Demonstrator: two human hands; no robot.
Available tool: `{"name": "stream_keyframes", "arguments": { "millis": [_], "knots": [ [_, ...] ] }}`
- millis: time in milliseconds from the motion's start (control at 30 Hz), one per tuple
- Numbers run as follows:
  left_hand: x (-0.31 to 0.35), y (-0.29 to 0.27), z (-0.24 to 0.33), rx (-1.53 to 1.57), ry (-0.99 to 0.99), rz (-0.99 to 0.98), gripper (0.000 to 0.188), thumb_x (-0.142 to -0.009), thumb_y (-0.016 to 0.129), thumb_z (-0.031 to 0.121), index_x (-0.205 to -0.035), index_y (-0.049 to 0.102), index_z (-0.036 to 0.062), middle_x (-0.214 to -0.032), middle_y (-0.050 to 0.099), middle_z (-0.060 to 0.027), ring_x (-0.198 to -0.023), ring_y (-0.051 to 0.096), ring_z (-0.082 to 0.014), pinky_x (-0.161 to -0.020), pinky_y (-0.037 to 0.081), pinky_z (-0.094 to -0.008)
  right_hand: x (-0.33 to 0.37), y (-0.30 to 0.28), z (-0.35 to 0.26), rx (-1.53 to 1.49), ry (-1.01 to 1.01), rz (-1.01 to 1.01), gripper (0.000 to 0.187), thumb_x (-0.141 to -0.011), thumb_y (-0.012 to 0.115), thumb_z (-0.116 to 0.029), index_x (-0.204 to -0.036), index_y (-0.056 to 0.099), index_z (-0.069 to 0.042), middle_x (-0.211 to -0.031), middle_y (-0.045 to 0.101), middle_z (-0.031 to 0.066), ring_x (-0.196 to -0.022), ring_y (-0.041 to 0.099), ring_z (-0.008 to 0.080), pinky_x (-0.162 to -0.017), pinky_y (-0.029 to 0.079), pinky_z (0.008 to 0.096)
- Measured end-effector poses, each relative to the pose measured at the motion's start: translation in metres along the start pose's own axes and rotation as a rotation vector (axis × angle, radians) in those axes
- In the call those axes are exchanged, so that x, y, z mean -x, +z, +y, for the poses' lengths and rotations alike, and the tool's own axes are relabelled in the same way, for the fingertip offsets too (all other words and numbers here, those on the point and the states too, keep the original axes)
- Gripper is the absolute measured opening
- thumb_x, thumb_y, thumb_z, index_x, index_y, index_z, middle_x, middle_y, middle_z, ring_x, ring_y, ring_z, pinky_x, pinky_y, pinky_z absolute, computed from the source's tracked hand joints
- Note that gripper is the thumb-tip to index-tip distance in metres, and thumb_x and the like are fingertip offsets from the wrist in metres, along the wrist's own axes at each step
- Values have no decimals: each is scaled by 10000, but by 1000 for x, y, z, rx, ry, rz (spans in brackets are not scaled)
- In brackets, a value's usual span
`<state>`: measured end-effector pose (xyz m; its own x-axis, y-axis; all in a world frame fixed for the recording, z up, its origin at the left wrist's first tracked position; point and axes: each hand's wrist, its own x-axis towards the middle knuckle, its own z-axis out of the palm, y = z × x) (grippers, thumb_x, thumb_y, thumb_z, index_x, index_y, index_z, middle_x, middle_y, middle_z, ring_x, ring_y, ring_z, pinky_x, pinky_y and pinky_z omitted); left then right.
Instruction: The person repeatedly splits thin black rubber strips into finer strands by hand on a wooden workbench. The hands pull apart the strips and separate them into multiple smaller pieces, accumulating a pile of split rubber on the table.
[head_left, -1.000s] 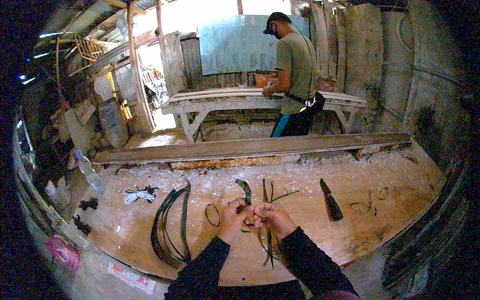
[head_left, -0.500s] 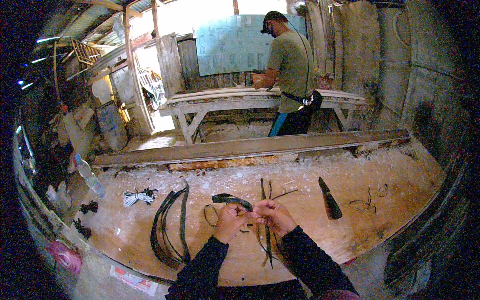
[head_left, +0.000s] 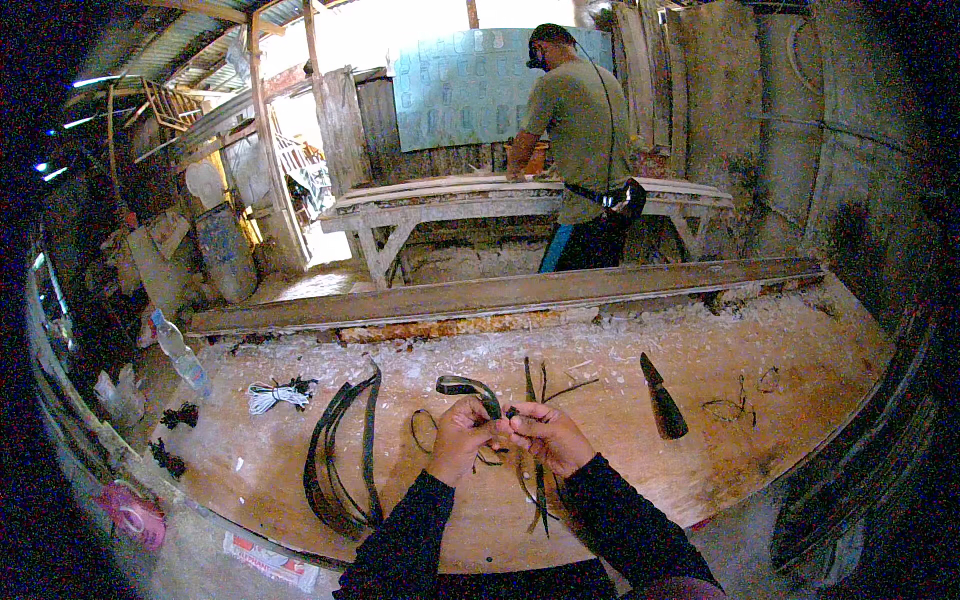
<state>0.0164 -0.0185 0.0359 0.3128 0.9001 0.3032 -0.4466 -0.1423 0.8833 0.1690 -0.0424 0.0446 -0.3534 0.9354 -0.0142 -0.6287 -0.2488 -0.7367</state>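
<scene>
Cluttered shed, dusty wooden workbench [head_left: 780,350] — dark strips [head_left: 345,455], knife [head_left: 662,398]

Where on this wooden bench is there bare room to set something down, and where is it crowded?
Bare: the bench right of the knife except some thin loops near the edge, and the strip between the beam and the strips. Crowded: around both hands, left hand and right hand, among cut bands.

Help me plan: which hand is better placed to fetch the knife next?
Probably right: the right hand is nearer the knife lying to its right; the left hand sits farther away and has a grip on the strip.
</scene>
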Motion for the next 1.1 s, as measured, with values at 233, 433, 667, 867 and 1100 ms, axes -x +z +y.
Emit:
{"name": "stream_keyframes", "arguments": {
  "millis": [233, 433, 667, 867, 1100],
  "knots": [
    [1, 2, 6, 100, -107, -64, 139, -711, 620, 47, -714, 482, 58, -717, 567, -32, -593, 531, -97, -450, 416, -195, 3, 3, -3, -17, 17, -73, 142, -765, 544, -37, -902, 526, -4, -897, 572, 96, -799, 574, 152, -694, 489, 222],
    [2, 2, 10, 82, -135, -76, 113, -699, 637, 76, -736, 533, 52, -732, 589, -34, -608, 540, -96, -458, 414, -196, 2, 3, -3, -71, -8, -108, 95, -785, 532, -71, -864, 529, -18, -840, 570, 67, -763, 566, 128, -633, 489, 202],
    [2, -2, 4, -174, -89, -51, 91, -690, 620, 27, -773, 584, 24, -763, 609, -42, -643, 561, -115, -502, 442, -215, -2, 1, 4, -9, -74, 35, 100, -798, 525, -111, -857, 513, -32, -754, 542, 33, -671, 537, 110, -590, 447, 199],
    [2, -1, -9, -322, 27, -8, 131, -678, 600, -41, -798, 562, -5, -791, 606, -60, -698, 582, -146, -617, 487, -263, 0, 2, 1, 6, -10, 76, 140, -799, 524, -114, -907, 503, -27, -737, 533, 24, -597, 507, 95, -543, 414, 195],
    [2, -7, -14, -257, 71, 7, 150, -669, 600, -63, -798, 544, -13, -793, 598, -72, -725, 579, -152, -663, 485, -276, 2, 3, -2, -68, 73, 99, 190, -788, 535, -95, -964, 501, -33, -752, 545, 20, -623, 538, 90, -545, 448, 170]
  ]
}}
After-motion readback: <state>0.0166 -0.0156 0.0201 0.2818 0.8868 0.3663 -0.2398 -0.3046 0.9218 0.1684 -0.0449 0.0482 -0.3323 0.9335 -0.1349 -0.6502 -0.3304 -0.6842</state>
